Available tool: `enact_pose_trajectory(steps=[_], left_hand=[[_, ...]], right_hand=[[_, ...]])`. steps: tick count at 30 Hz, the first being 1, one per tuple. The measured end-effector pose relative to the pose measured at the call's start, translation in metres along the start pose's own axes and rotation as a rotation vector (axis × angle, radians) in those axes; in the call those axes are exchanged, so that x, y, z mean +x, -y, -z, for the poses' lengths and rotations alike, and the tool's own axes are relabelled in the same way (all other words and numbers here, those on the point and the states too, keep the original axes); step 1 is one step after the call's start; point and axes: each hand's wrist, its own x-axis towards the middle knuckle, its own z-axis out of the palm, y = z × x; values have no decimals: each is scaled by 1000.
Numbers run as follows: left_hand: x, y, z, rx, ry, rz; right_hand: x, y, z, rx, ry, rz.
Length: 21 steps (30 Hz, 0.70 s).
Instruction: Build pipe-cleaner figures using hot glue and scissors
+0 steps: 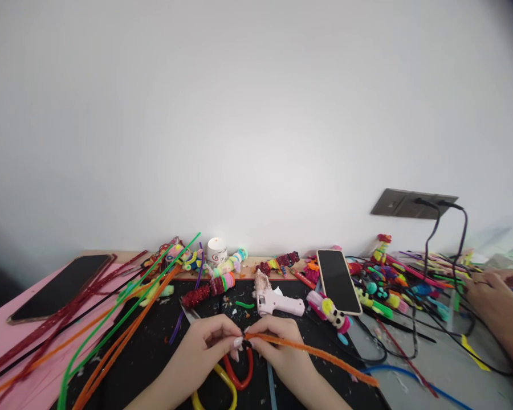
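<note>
My left hand (205, 347) and my right hand (277, 347) meet over a black mat (154, 347), fingertips pinched together on one end of an orange pipe cleaner (320, 356). The pipe cleaner runs right and toward me across the mat. Scissors with red and yellow handles (233, 378) lie under my hands, the blades pointing up left. A pink glue gun (276, 302) lies just beyond my fingers.
Loose pipe cleaners (111, 330) in orange, green and red fan out at left over a pink sheet (8, 347). Two phones (337, 280) (60, 287) lie face up. Small pipe-cleaner figures crowd the back edge. Another person's hands (496, 307) work at right near cables and a wall socket (410, 203).
</note>
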Motion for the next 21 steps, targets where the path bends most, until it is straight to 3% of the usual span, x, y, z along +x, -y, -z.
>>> enact_pose_trajectory(steps=[8,21], left_hand=[[1,1,0,-3,9,2],[1,1,-1,-8,44,-53]], right_hand=[[-1,-6,-2,-30,-9,-50],[1,-4,-2,210,-35,-216]])
